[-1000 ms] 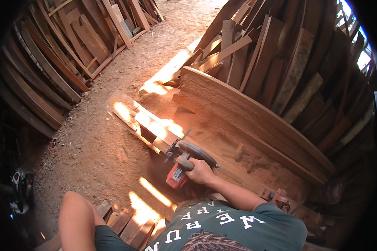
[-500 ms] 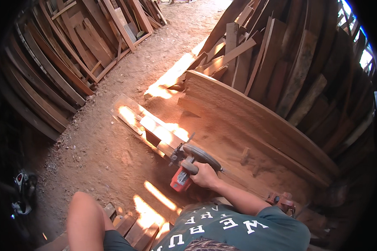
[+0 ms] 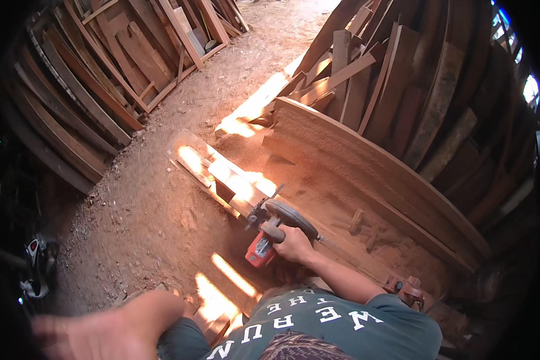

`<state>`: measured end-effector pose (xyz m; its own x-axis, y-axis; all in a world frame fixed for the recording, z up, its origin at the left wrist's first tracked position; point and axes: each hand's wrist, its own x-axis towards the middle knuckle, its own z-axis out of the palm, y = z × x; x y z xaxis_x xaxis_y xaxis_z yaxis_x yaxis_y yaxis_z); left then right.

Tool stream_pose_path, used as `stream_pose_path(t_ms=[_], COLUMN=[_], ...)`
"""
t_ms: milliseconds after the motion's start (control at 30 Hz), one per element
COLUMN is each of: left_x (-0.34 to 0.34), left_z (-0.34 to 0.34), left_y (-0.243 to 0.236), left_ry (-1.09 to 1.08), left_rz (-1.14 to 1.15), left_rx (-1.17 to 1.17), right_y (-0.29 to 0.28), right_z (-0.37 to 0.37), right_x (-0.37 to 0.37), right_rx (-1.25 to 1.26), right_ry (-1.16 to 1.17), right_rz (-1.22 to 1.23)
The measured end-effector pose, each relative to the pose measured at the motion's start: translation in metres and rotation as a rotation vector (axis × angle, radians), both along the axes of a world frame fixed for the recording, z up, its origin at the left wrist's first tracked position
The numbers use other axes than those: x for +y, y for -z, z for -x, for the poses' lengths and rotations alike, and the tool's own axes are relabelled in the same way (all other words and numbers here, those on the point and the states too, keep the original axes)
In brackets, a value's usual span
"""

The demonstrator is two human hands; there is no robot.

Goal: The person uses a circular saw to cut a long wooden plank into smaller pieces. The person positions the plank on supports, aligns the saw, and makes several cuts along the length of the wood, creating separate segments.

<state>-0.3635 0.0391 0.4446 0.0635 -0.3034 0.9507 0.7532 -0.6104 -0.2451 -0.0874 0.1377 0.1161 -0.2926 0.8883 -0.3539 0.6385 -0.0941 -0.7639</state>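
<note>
Head view: I've got the right hand (image 3: 296,245) clamped on the saw (image 3: 285,213) by its handle, saw at the sunlit board (image 3: 239,183). Left hand (image 3: 63,337) well apart, lower left, blurred; I can't tell its grip.

The head-worn fisheye looks down from above the fingers (image 3: 288,233) of the right hand (image 3: 295,246), facing forward over ground (image 3: 228,84) beyond them.

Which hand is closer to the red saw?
Right: the right hand grips the red saw; the left hand, blurred, is away from it, at the picture's lower left.
</note>
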Motion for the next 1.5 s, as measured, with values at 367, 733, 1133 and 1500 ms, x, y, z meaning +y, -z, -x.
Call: stream_pose_path(t_ms=[367,733,1133,1500], left_x=[0.081,0.098,0.096,0.086], left_z=[0.056,0.015,-0.005,-0.017], left_y=[0.439,0.508,0.524,0.548], left_ry=[-0.022,-0.027,0.089,0.118], left_rz=[1.935,2.257,2.389,2.211], left_rx=[-0.998,-0.868,-0.871,-0.813], right_y=[-0.001,0.009,0.007,0.024], right_z=[0.001,0.002,0.000,0.004], right_x=[0.005,0.002,0.006,0.007], right_rx=[-0.005,0.034,0.036,0.054], right_ry=[-0.022,0.040,0.026,0.036], right_rz=[0.002,-0.029,-0.008,-0.069])
